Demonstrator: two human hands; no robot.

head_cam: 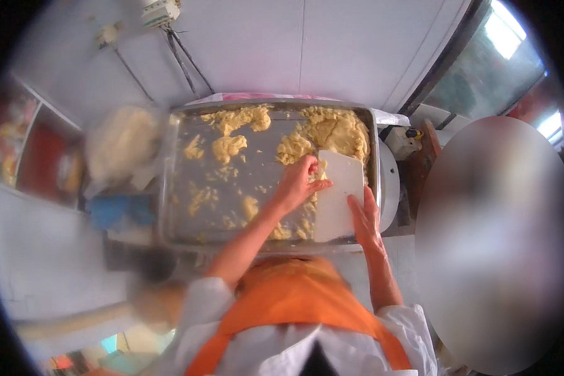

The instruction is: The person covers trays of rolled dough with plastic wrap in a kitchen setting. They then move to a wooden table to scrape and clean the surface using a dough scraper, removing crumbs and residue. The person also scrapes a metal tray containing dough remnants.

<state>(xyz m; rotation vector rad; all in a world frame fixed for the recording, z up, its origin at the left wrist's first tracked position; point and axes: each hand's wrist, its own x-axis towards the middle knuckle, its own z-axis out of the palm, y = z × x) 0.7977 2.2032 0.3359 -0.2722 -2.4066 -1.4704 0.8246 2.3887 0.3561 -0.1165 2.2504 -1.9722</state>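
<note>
A large rectangular metal tray [167, 207] lies before me, with clumps and smears of pale yellow dough [333, 129] across it. The biggest mass is in its far right corner. My right hand [366, 216] grips the right edge of a flat white scraper board [340, 202] over the tray's right side. My left hand [305, 178] is at the board's left edge, its fingers curled near a bit of dough; whether it grips anything is unclear. Smaller dough lumps [229, 148] lie in the tray's left half.
A pale, blurred bulky thing [122, 141] and a blue item [122, 210] stand left of the tray. Behind it rises a light wall [263, 51] with a switch box [160, 13] and cables. A round white rim [390, 181] and a small boxy device [403, 141] are at the right.
</note>
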